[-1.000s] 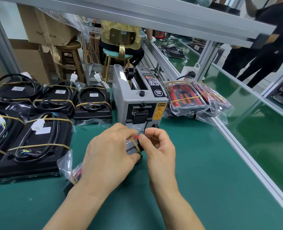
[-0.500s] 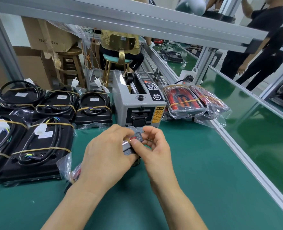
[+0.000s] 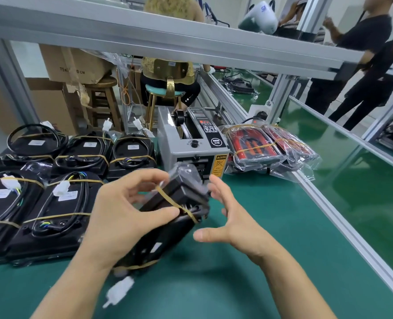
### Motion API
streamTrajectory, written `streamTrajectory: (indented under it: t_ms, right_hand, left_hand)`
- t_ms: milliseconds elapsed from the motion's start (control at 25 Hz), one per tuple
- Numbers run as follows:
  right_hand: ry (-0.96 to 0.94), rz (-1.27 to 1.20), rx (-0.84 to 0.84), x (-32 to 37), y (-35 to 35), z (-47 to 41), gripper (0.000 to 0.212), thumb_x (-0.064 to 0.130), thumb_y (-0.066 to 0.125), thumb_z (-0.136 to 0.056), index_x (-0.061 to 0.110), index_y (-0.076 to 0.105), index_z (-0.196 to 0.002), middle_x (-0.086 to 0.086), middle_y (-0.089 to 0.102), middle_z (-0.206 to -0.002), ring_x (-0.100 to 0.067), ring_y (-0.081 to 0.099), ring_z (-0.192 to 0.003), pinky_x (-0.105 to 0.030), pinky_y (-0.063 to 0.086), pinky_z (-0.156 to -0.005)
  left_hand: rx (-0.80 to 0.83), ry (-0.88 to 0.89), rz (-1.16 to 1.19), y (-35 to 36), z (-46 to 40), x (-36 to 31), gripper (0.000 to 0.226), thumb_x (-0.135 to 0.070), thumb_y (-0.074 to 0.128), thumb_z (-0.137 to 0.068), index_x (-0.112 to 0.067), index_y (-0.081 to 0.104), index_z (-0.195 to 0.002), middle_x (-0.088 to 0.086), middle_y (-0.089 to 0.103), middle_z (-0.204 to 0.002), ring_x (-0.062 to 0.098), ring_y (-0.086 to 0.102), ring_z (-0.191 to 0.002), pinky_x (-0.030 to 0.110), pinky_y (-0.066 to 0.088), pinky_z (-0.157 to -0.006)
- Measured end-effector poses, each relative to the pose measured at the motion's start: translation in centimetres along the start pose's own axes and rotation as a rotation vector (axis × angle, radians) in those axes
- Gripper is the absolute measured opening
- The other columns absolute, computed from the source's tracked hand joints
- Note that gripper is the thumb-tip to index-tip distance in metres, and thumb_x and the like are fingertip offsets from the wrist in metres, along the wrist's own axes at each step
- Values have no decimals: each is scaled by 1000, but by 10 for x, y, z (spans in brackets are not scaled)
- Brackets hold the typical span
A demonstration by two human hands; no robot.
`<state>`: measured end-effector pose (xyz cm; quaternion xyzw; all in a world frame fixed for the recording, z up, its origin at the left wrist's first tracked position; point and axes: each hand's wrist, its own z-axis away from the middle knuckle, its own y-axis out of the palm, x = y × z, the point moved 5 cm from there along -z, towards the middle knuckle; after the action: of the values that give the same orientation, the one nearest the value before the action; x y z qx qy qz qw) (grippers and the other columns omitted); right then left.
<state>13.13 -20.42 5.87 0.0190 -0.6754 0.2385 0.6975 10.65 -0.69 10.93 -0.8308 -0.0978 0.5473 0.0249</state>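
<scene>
My left hand (image 3: pixel 124 210) grips a black plastic unit (image 3: pixel 167 217) wrapped in clear film and bound by yellow rubber bands, tilted up off the green mat. A white connector (image 3: pixel 119 292) dangles from its lower end. My right hand (image 3: pixel 232 217) is beside the unit's right edge, fingers spread and relaxed, holding nothing.
Several banded black units with coiled cables (image 3: pixel 52 203) lie at the left. A grey tape dispenser (image 3: pixel 193 146) stands behind my hands, with bagged red-and-black parts (image 3: pixel 260 146) to its right. An aluminium rail (image 3: pixel 342 229) borders the mat. People stand far right; one sits behind.
The left hand has lifted and turned the unit upward, showing its black underside and dangling connector. The right hand has let go of the rubber band and opened beside it.
</scene>
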Motion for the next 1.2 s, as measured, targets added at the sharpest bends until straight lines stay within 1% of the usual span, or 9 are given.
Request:
streamTrajectory:
  t_ms: [120,280,480,600,720,800,920,1040,1200]
  right_hand:
    - [-145,-120,-2,20,-3,-4,110,14,86,-56,43,27,-145,25,54,-131,2,54,-121,-13,45,-91]
    - [-272,-37,-85,39,-6,-7,99,5,82,-58,47,37,-135,24,62,-117,-5,64,-106,-17,49,-86]
    - [-292,86,-122,44,1,-3,99,14,84,-58,55,34,-133,24,62,-115,-5,62,-109,-29,47,-100]
    - [-276,138,8,53,3,-3,98,19,86,-62,54,31,-136,24,62,-120,-3,59,-115,-25,44,-102]
    - [-236,110,102,69,0,-6,72,37,81,-67,47,47,-130,17,64,-121,-7,60,-115,-29,46,-102]
    - [-252,93,45,80,-4,-12,46,32,77,-74,34,62,-117,9,68,-112,-11,64,-105,-35,49,-98]
    - [-335,69,16,92,-1,-19,18,12,74,-83,19,71,-99,-2,68,-86,-9,62,-78,-21,50,-75]
    - [-423,76,-31,101,2,-22,3,7,69,-86,7,72,-88,-18,66,-85,-23,58,-74,-31,46,-72]
    - [-430,210,-124,105,3,-26,16,14,65,-91,12,65,-75,5,58,-67,-8,50,-63,-25,41,-63]
  left_hand:
    - [-30,35,416,2,4,11,55,-12,83,-46,-27,72,-97,-2,73,-97,13,67,-91,22,53,-84]
    - [-27,-6,589,-1,8,24,61,6,66,-54,-27,65,-105,1,69,-104,16,65,-95,28,54,-83]
    - [38,-102,410,-10,0,10,68,-29,75,-58,-28,57,-124,-2,68,-113,12,64,-105,19,51,-84]
    - [68,-126,174,-10,-13,-2,57,-22,84,-53,-33,69,-108,-11,65,-86,3,63,-81,13,48,-71]
    - [53,-155,136,-8,-22,-11,30,-22,89,-52,-23,75,-78,-5,66,-69,5,61,-63,13,46,-60]
    - [23,-167,184,-6,-23,-13,16,-27,81,-58,-19,73,-69,1,69,-68,8,63,-61,14,47,-58]
    - [-25,-154,206,-3,-22,-11,6,-22,74,-66,-16,72,-67,1,69,-64,8,62,-59,15,48,-57]
    - [-75,-107,159,-2,-24,-11,7,-20,72,-74,-17,71,-68,-5,67,-61,3,58,-58,12,45,-57]
    - [21,-15,92,2,-20,-14,27,-36,81,-72,-32,68,-95,-11,67,-84,0,59,-73,10,45,-70]
